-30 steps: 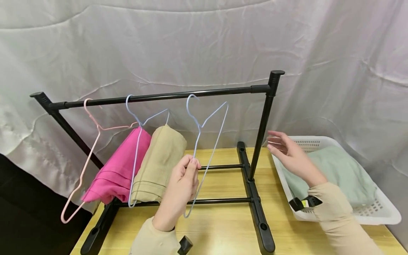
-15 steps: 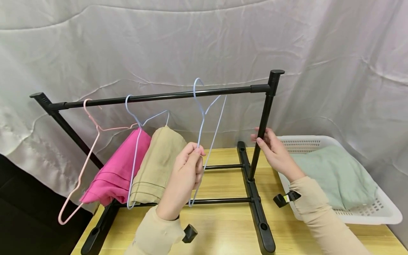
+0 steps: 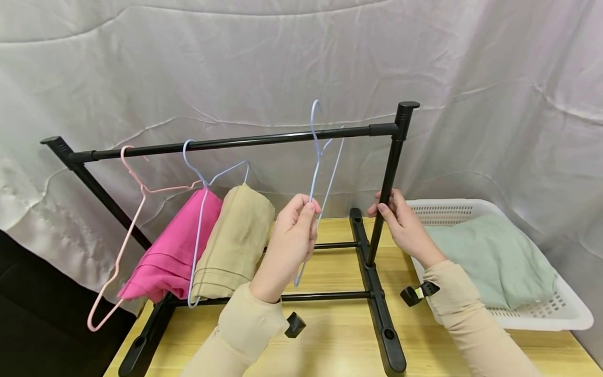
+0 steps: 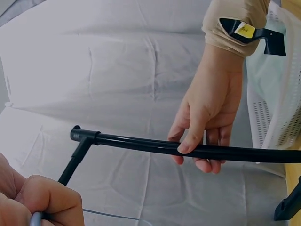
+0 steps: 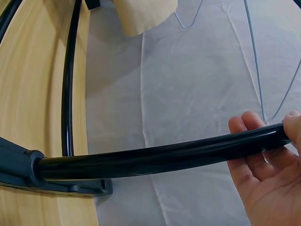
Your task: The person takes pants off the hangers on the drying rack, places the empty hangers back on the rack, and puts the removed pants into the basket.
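Right fingers (image 5: 242, 176) partly behind black post (image 5: 141, 162); hanger (image 3: 315, 175) partly behind left fingers (image 3: 298, 203)

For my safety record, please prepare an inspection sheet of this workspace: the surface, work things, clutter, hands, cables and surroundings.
Surface: wooden table, under the black rack and the white basket.
Work things: bare blue hanger, its hook higher than the rack's top bar; pink cloth on a pink hanger; beige cloth on another blue hanger; green cloth in the basket.
Clutter: nothing seen.
Left hand: grips the bare blue hanger.
Right hand: holds the rack's post nearest the basket.
Cables: nothing seen.
Surroundings: pale curtain behind the rack; a black item at the picture's left edge, which I cannot identify.
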A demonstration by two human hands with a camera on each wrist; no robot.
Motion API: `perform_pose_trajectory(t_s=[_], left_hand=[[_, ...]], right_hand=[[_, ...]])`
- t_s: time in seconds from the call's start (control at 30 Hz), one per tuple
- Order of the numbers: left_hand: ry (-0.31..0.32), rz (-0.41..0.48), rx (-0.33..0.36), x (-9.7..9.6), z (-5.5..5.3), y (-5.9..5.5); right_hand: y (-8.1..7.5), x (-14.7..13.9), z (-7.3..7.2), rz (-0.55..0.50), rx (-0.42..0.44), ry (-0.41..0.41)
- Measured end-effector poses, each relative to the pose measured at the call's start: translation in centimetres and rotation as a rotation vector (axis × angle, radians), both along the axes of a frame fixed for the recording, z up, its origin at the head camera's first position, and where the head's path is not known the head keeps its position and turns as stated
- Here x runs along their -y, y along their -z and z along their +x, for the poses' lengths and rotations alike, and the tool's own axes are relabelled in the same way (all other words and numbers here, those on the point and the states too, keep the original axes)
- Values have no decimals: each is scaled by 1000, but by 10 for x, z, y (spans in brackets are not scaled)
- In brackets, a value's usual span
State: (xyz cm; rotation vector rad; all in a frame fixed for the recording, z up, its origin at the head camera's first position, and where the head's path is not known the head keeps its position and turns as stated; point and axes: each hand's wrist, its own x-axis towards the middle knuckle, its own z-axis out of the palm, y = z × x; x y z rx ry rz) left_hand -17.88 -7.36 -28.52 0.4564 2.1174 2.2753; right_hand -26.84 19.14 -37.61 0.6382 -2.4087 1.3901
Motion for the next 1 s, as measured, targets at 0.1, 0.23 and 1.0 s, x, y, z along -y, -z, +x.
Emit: perform_pose_trajectory(t_s=[0.1, 0.23, 1.0], left_hand=[[-1, -11, 13, -5, -5, 1], [-1, -21, 38, -11, -10, 4], [41, -68, 128, -17, -19, 28]], right_hand=[[2, 1, -1, -4, -15, 4], [5, 2, -2, -5, -36, 5], [12, 6, -5, -16, -65, 53]])
